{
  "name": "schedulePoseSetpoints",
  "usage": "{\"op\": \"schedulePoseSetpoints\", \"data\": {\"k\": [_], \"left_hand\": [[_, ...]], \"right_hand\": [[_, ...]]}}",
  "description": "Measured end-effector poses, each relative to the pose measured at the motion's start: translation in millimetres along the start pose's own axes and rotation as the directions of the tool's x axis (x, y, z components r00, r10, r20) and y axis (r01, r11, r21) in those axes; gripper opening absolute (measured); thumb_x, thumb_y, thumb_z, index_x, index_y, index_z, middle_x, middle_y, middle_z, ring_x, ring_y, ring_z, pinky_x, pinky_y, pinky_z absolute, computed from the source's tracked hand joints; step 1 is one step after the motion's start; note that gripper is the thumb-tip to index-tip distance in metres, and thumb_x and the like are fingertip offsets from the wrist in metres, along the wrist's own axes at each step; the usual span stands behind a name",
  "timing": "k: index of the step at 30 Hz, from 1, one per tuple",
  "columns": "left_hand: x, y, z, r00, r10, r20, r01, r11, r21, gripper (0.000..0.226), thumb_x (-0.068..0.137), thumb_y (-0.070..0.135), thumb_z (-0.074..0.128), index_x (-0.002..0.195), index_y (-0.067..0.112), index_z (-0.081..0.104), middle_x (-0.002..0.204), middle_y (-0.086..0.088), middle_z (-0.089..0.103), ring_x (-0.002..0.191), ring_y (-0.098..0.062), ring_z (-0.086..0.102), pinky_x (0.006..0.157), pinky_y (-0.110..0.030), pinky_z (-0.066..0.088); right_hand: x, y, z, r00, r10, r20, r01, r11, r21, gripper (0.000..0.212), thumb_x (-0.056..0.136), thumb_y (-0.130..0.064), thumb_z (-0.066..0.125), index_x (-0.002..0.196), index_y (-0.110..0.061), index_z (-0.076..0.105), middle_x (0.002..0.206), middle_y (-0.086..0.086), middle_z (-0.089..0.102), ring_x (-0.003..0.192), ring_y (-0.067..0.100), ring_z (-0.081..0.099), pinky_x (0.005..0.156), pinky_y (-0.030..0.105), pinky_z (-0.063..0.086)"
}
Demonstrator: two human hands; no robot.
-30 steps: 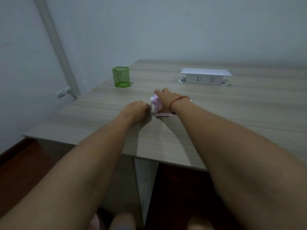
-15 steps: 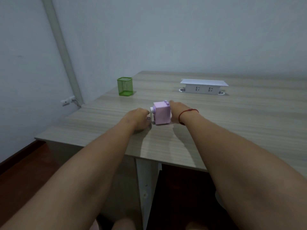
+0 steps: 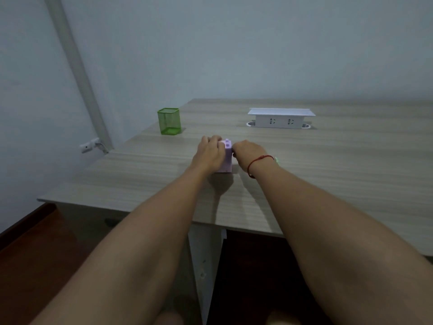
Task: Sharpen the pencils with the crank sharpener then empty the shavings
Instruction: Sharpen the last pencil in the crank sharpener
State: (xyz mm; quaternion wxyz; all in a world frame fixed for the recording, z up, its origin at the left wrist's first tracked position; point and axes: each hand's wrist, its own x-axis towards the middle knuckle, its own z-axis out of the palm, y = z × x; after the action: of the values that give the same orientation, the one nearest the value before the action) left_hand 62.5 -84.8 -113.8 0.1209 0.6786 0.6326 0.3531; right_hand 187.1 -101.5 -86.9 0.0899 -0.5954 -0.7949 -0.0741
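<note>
A small pink crank sharpener [image 3: 227, 160] stands on the wooden desk [image 3: 328, 174], near its front middle. My left hand [image 3: 209, 153] wraps over the sharpener's left side and top and hides the crank. Against the sharpener's right face, the fingers of my right hand [image 3: 245, 154] are pinched together. A pale green tip of a pencil [image 3: 277, 160] pokes out past that wrist, which wears a red string; the rest of the pencil is hidden by the hand.
A green mesh pen holder [image 3: 169, 121] stands at the desk's far left. A white socket box [image 3: 280, 118] sits at the back middle. The desk's front edge runs just below my forearms, and a wall socket [image 3: 89, 145] is low on the left wall.
My right hand came off the sharpener's top and settled at its right face. My left hand rose from the crank side and closed over the sharpener's left and top.
</note>
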Motion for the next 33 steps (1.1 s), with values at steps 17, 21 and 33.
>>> {"op": "schedulePoseSetpoints", "data": {"k": [17, 21, 33], "left_hand": [[4.0, -1.6, 7.7, 0.996, -0.064, -0.068, 0.064, 0.998, 0.008, 0.038, 0.098, 0.032, 0.028, 0.117, 0.017, 0.056, 0.121, -0.014, 0.052, 0.116, -0.029, 0.046, 0.097, -0.041, 0.040], [5.7, -2.5, 7.2, 0.997, -0.061, -0.056, 0.062, 0.998, 0.018, 0.038, 0.097, 0.033, 0.028, 0.118, 0.019, 0.056, 0.123, -0.014, 0.052, 0.118, -0.029, 0.045, 0.098, -0.042, 0.040], [5.7, -1.1, 7.1, 1.000, -0.022, -0.021, 0.022, 1.000, 0.007, 0.038, 0.096, 0.032, 0.027, 0.117, 0.020, 0.056, 0.121, -0.012, 0.052, 0.115, -0.027, 0.046, 0.096, -0.040, 0.041]], "right_hand": [[-3.0, 12.6, -10.6, 0.997, -0.050, -0.061, 0.045, 0.996, -0.083, 0.028, 0.098, -0.002, 0.046, 0.123, 0.001, 0.058, 0.127, 0.022, 0.056, 0.117, 0.039, 0.056, 0.094, 0.041, 0.044], [-5.0, 12.1, -12.0, 0.996, -0.041, -0.078, 0.035, 0.997, -0.071, 0.028, 0.097, -0.002, 0.046, 0.124, 0.000, 0.056, 0.128, 0.022, 0.055, 0.118, 0.039, 0.055, 0.095, 0.041, 0.044], [6.2, 23.4, -9.8, 0.999, 0.019, 0.032, -0.020, 0.999, 0.046, 0.029, 0.085, -0.004, 0.067, 0.114, -0.003, 0.066, 0.118, 0.021, 0.063, 0.108, 0.037, 0.061, 0.088, 0.037, 0.049]]}}
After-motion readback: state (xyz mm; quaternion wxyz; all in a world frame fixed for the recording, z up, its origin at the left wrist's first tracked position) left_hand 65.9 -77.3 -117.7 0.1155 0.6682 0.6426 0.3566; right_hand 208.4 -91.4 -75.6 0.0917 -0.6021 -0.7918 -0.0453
